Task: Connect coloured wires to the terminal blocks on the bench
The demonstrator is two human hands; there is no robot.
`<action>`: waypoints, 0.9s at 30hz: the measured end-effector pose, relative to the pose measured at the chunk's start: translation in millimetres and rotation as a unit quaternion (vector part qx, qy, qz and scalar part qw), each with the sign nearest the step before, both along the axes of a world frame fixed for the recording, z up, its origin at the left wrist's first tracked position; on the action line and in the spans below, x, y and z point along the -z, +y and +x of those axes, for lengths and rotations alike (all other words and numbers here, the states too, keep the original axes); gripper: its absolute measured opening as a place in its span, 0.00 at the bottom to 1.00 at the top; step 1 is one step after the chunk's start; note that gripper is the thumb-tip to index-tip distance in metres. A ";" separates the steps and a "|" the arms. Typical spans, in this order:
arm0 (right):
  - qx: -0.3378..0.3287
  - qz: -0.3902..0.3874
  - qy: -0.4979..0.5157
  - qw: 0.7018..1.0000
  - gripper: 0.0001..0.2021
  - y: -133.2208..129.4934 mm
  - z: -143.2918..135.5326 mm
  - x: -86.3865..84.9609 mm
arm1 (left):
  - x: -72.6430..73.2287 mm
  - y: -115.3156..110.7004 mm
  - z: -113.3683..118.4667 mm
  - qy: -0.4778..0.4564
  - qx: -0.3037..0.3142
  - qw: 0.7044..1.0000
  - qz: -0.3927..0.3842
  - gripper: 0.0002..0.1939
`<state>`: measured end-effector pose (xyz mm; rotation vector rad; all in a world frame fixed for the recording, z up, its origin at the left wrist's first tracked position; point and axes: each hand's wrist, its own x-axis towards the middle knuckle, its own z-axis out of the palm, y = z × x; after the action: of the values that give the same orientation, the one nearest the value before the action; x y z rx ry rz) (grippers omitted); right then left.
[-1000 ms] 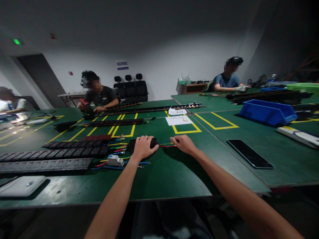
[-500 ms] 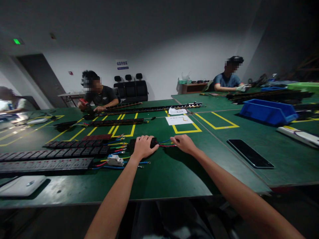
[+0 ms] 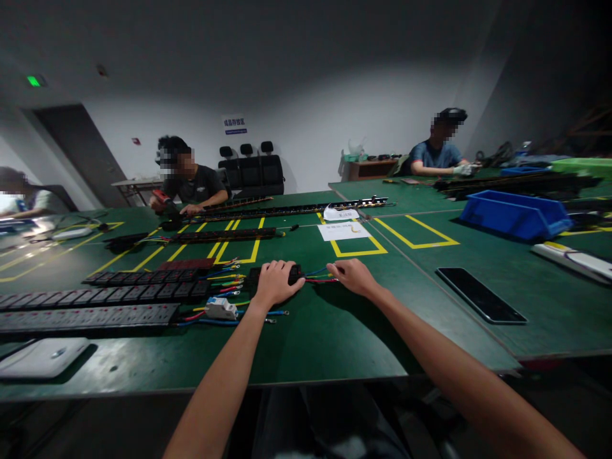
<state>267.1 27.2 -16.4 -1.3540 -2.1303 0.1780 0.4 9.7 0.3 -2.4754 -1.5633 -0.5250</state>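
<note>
My left hand (image 3: 277, 282) rests over a short black module (image 3: 295, 274) on the green table (image 3: 306, 347), its fingers wrapped over the top and its thumb at the right side. Blue, green and red wires (image 3: 318, 278) run from the module's right end to my right hand (image 3: 350, 275). The fingers of my right hand are closed on the wire ends. Left of my hands lie long black socket strips (image 3: 90, 315) with coloured leads, and a white-grey breaker (image 3: 220, 308) sits among the leads.
A phone (image 3: 478, 294), a blue bin (image 3: 516, 215) and a white strip (image 3: 574, 261) lie to the right. A white device (image 3: 45, 357) sits at the front left. Paper sheets (image 3: 342, 231) lie beyond my hands. Other people sit across the table and at the far left.
</note>
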 end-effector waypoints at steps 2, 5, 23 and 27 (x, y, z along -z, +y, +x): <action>-0.002 -0.001 0.001 1.000 0.26 -0.3 0.0 -0.4 | 0.0 0.1 -0.1 0.000 -0.001 1.000 -0.001 0.29; -0.003 -0.002 0.002 1.000 0.26 -0.2 0.2 -0.3 | 0.0 0.2 -0.2 0.000 -0.002 1.000 -0.002 0.29; 0.001 0.002 -0.001 1.000 0.25 -0.9 -0.9 -0.8 | 0.5 0.5 -0.4 0.007 -0.006 1.000 0.001 0.28; 0.003 -0.002 -0.001 1.000 0.25 -1.9 -1.1 -2.4 | 0.2 0.7 -0.4 0.004 -0.002 1.000 -0.001 0.29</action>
<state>266.0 25.4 -14.1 -1.3628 -2.1284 0.1799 0.0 10.5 0.2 -2.4726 -1.5656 -0.5119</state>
